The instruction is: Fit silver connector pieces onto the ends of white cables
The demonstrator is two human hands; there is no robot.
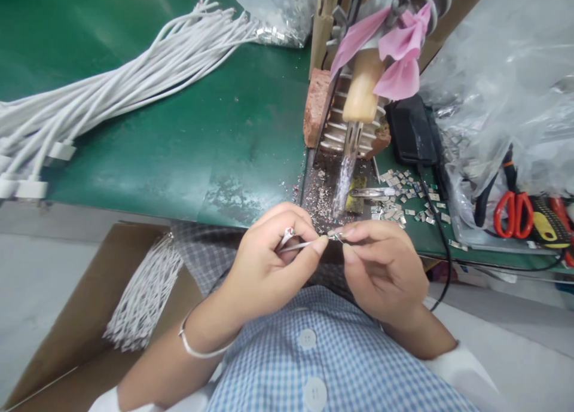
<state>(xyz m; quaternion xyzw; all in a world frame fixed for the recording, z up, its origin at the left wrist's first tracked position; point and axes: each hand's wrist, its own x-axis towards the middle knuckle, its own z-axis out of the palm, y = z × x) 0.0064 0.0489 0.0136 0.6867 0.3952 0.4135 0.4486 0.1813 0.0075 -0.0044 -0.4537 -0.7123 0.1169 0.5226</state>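
My left hand (278,253) pinches a thin white cable (296,246) between thumb and forefinger near its stripped end. Another white cable end with red and green wires (287,235) pokes out of the curled left fingers. Close beside it, my right hand (385,268) grips a small metal connector (335,237) in its fingertips, right at the cable's wire ends. Whether the wires are joined to the connector is too small to tell. Just beyond the hands, a soldering iron (347,176) with a wooden handle points down, its tip over solder crumbs.
A bundle of white cables (147,80) lies on the green table (192,137). Loose metal connectors (410,197) are scattered right of the iron. Red-handled scissors (513,214) and a black box (412,131) sit farther right. Below left, a cardboard box (85,298) holds more cables.
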